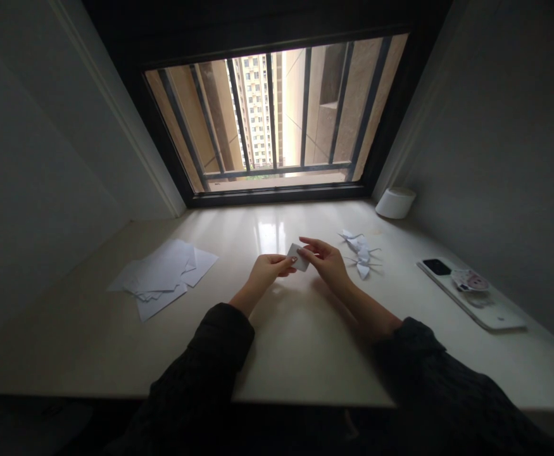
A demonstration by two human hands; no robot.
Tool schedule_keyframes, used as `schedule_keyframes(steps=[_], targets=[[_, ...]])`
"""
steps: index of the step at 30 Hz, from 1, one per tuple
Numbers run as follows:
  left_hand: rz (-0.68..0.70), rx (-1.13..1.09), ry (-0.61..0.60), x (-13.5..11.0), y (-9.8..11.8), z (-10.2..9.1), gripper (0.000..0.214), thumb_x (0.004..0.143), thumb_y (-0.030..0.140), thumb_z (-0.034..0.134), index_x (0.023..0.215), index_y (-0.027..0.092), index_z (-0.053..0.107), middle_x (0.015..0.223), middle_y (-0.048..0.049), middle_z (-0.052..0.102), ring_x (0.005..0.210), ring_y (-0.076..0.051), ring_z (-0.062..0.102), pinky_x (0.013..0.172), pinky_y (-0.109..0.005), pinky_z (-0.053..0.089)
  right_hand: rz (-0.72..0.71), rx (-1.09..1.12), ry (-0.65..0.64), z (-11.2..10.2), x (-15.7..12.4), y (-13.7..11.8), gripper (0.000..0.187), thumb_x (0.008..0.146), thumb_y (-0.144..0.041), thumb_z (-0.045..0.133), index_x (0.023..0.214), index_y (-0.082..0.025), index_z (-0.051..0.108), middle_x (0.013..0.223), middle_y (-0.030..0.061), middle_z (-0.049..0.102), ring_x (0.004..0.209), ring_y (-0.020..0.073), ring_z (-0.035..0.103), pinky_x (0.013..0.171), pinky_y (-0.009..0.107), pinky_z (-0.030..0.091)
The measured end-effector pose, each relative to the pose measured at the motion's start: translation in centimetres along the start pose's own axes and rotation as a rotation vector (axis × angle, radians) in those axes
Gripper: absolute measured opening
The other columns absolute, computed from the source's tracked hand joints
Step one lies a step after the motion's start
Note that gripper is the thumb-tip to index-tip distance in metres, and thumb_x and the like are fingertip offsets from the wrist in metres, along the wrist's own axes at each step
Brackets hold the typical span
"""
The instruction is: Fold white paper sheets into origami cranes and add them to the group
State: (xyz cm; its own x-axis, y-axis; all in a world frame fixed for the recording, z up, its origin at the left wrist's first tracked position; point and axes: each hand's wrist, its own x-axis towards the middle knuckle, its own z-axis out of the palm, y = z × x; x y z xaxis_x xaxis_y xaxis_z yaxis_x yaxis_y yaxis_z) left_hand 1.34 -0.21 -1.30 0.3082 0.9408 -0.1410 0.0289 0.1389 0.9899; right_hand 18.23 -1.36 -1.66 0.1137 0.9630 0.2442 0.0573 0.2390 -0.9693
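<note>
A small folded piece of white paper (pixel 299 259) is held between both hands, above the middle of the pale sill. My left hand (pixel 273 269) pinches its left edge between thumb and fingers. On the other side, my right hand (pixel 325 258) grips the paper's upper right part with the thumb on its face and the index finger stretched out behind. Just right of that hand lie several folded white paper cranes (pixel 363 253), close together. The far side of the held paper is hidden.
Loose white paper sheets (pixel 163 272) lie in a pile at the left. A phone (pixel 471 297) with a sticker-like grip rests at the right. A white paper roll (pixel 395 202) stands in the back right corner, near the barred window (pixel 271 114). The sill's front edge (pixel 314 403) runs below my forearms.
</note>
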Motion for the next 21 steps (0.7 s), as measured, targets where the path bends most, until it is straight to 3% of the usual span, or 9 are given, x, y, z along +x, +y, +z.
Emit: schedule_keyframes(steps=[5, 10, 14, 21], targets=[[0.010, -0.052, 0.057, -0.12, -0.04, 0.42, 0.040, 0.064, 0.047, 0.075, 0.086, 0.013, 0.074, 0.077, -0.0099, 0.072, 0.076, -0.019, 0.067, 0.074, -0.031, 0.050, 0.096, -0.019, -0.063, 0.06, 0.26, 0.51, 0.048, 0.063, -0.050, 0.073, 0.098, -0.017, 0.071, 0.059, -0.0002, 0.059, 0.057, 0.0135, 0.053, 0.053, 0.027, 0.043], [0.049, -0.075, 0.086, -0.31, -0.18, 0.82, 0.041, 0.063, 0.047, 0.076, 0.084, 0.012, 0.073, 0.077, -0.0098, 0.072, 0.075, -0.019, 0.067, 0.074, -0.031, 0.050, 0.231, 0.076, -0.049, 0.10, 0.11, 0.59, 0.043, 0.061, -0.052, 0.073, 0.087, -0.017, 0.071, 0.060, -0.0001, 0.060, 0.056, 0.0120, 0.050, 0.049, 0.024, 0.038], [0.059, -0.081, 0.092, -0.48, -0.13, 0.91, 0.041, 0.063, 0.047, 0.076, 0.085, 0.011, 0.073, 0.078, -0.0101, 0.072, 0.076, -0.019, 0.067, 0.075, -0.031, 0.050, 0.211, 0.057, -0.067, 0.06, -0.07, 0.45, 0.039, 0.062, -0.054, 0.072, 0.067, -0.016, 0.070, 0.058, 0.0010, 0.061, 0.055, 0.0117, 0.049, 0.050, 0.025, 0.037], [0.033, -0.084, 0.079, -0.54, -0.07, 0.91, 0.040, 0.064, 0.045, 0.076, 0.085, 0.011, 0.073, 0.076, -0.0099, 0.072, 0.077, -0.020, 0.068, 0.077, -0.032, 0.051, 0.180, 0.065, -0.058, -0.05, -0.11, 0.68, 0.034, 0.061, -0.050, 0.074, 0.070, -0.017, 0.073, 0.063, 0.0025, 0.066, 0.059, 0.0132, 0.053, 0.056, 0.026, 0.040]])
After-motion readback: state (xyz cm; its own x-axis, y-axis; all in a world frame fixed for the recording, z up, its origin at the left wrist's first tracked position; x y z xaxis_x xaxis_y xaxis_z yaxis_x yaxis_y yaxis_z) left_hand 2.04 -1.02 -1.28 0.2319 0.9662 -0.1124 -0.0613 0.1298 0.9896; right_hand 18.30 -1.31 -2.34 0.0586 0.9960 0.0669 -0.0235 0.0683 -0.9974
